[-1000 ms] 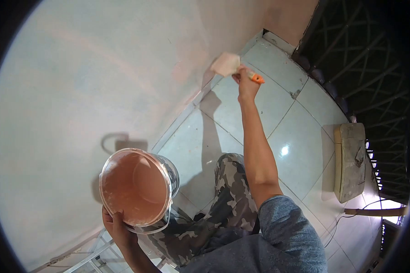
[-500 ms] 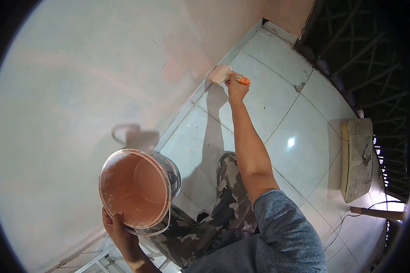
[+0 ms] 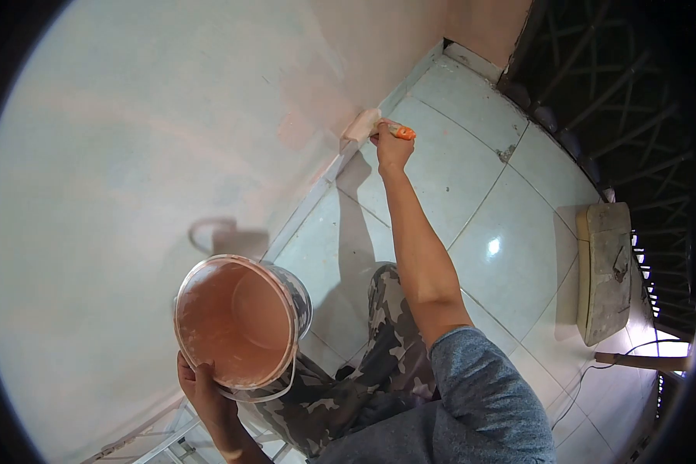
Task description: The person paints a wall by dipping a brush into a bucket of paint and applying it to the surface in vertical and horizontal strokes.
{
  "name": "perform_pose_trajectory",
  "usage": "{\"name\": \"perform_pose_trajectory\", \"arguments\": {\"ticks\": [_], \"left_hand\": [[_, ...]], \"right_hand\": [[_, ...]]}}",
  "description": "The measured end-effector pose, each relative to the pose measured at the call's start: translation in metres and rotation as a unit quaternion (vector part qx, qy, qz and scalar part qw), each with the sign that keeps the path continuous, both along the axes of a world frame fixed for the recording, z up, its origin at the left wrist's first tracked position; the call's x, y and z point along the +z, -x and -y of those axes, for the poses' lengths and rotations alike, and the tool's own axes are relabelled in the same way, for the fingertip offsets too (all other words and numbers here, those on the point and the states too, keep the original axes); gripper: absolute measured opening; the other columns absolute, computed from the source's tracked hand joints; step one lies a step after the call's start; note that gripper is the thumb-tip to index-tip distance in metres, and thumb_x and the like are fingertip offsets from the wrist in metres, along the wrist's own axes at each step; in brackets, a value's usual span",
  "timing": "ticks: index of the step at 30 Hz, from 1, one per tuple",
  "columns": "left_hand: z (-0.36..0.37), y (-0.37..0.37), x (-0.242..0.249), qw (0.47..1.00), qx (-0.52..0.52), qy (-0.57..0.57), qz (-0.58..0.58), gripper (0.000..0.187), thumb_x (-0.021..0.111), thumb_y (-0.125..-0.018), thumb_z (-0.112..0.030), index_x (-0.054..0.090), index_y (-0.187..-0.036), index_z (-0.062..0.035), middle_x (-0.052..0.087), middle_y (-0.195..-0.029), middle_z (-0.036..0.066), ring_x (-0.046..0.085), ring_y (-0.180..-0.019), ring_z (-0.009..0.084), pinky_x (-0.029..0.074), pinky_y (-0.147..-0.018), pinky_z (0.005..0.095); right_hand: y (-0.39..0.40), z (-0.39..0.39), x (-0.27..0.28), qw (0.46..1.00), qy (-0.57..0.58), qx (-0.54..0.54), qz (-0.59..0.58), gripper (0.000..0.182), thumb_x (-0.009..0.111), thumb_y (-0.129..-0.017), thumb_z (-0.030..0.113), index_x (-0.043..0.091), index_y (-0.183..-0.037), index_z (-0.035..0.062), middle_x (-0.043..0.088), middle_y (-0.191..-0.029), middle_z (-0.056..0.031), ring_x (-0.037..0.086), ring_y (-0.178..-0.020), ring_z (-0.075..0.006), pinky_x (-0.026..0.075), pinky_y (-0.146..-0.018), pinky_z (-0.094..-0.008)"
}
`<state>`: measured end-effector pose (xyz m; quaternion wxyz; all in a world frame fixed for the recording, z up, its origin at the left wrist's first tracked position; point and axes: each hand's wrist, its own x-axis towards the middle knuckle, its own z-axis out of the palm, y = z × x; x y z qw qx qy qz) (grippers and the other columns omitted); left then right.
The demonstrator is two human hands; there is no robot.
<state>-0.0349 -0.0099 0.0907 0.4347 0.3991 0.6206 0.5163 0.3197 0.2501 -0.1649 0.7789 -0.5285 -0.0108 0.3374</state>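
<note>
The wide paintbrush has pale, pinkish bristles and an orange handle, and sits low at the wall, where its bristles seem to meet the surface near the skirting. The right hand pinches it near the base of the handle. The left hand clamps the rim of a bucket, thumb over the edge; its inside is coated salmon pink, its mouth tipped toward the camera, its thin handle hanging down. A second ago the brush was blurred and farther right, over the floor tiles; now it has shifted left to the foot of the wall, while the bucket is held much as before. Markings on the orange handle and on the bucket's mottled outer side are too small to read
</note>
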Motion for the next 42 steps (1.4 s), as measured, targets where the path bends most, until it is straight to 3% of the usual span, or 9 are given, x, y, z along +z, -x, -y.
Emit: {"name": "perform_pose_trajectory", "arguments": {"ticks": [4,8,13,17,25,29,33,35,42], "left_hand": [[0.004,0.009,0.0,1.0,0.013,-0.013,0.013,0.036,0.051,-0.077,-0.004,0.05,-0.112,0.0046,0.06,-0.107,0.014,0.061,-0.093,0.0185,0.049,-0.085,0.0307],[0.005,0.017,-0.004,1.0,0.014,-0.011,0.014,0.038,0.051,-0.077,-0.003,0.049,-0.114,0.0049,0.06,-0.108,0.015,0.061,-0.094,0.0193,0.05,-0.085,0.0314],[0.005,0.018,-0.009,0.999,0.023,-0.019,0.022,0.04,0.051,-0.076,-0.002,0.048,-0.116,0.0049,0.06,-0.109,0.016,0.061,-0.096,0.02,0.05,-0.086,0.0317],[0.008,0.021,-0.008,0.999,0.017,-0.02,0.03,0.04,0.053,-0.077,-0.002,0.049,-0.116,0.0045,0.06,-0.11,0.016,0.061,-0.096,0.0198,0.049,-0.088,0.0318],[0.006,0.013,0.0,0.999,0.02,-0.016,0.026,0.036,0.055,-0.077,-0.002,0.05,-0.113,0.002,0.061,-0.107,0.012,0.061,-0.093,0.0171,0.049,-0.086,0.0301],[0.007,0.019,-0.002,0.999,0.016,-0.021,0.03,0.036,0.055,-0.077,-0.001,0.051,-0.113,0.0021,0.061,-0.107,0.012,0.061,-0.093,0.0169,0.05,-0.085,0.03],[0.009,0.013,0.003,0.999,0.021,-0.026,0.035,0.036,0.053,-0.077,-0.001,0.051,-0.113,0.0026,0.061,-0.107,0.013,0.061,-0.095,0.0176,0.05,-0.085,0.0303],[0.009,0.013,0.006,0.999,0.019,-0.034,0.034,0.036,0.052,-0.077,-0.001,0.051,-0.113,0.0028,0.061,-0.107,0.013,0.061,-0.095,0.0179,0.05,-0.085,0.0303],[0.01,0.019,-0.002,0.998,0.023,-0.037,0.044,0.037,0.05,-0.077,-0.001,0.05,-0.114,0.0036,0.061,-0.108,0.014,0.061,-0.096,0.0188,0.05,-0.086,0.0306]], "right_hand": [[0.0,0.005,0.081,0.999,-0.033,-0.002,0.027,0.016,0.064,-0.083,0.004,0.06,-0.094,-0.0073,0.064,-0.094,-0.0163,0.068,-0.078,-0.023,0.061,-0.066,-0.032],[-0.018,-0.005,0.178,0.969,-0.207,0.016,0.133,0.016,0.063,-0.082,0.002,0.058,-0.094,-0.0071,0.064,-0.095,-0.0158,0.067,-0.078,-0.0241,0.061,-0.069,-0.0357],[-0.046,0.009,0.275,0.949,-0.303,0.067,0.048,0.02,0.063,-0.088,0.01,0.059,-0.099,-0.0061,0.066,-0.093,-0.0148,0.068,-0.08,-0.023,0.059,-0.077,-0.0345],[-0.046,-0.007,0.221,0.928,-0.36,0.081,0.052,0.021,0.065,-0.085,0.008,0.061,-0.102,-0.004,0.066,-0.098,-0.0133,0.068,-0.081,-0.0231,0.059,-0.077,-0.0365],[-0.02,0.019,0.022,0.991,-0.123,0.044,-0.011,0.022,0.067,-0.083,0.01,0.063,-0.099,-0.0038,0.067,-0.094,-0.0114,0.068,-0.079,-0.0197,0.06,-0.071,-0.0326],[-0.015,0.022,0.017,0.997,-0.067,0.017,-0.021,0.021,0.067,-0.08,0.008,0.063,-0.097,-0.0036,0.066,-0.092,-0.0111,0.067,-0.074,-0.0188,0.06,-0.068,-0.0315],[-0.017,-0.003,0.086,0.993,-0.048,0.002,0.106,0.018,0.065,-0.082,0.006,0.062,-0.095,-0.0059,0.065,-0.088,-0.0142,0.067,-0.072,-0.0212,0.06,-0.062,-0.0312],[-0.02,-0.011,0.144,0.986,-0.104,-0.031,0.127,0.021,0.071,-0.077,0.007,0.06,-0.091,-0.0041,0.064,-0.088,-0.0112,0.065,-0.073,-0.0187,0.06,-0.063,-0.0317],[-0.047,0.02,0.303,0.926,-0.348,0.066,0.131,0.023,0.061,-0.084,0.004,0.06,-0.103,-0.0074,0.066,-0.095,-0.0155,0.068,-0.082,-0.0251,0.06,-0.078,-0.0384]]}}
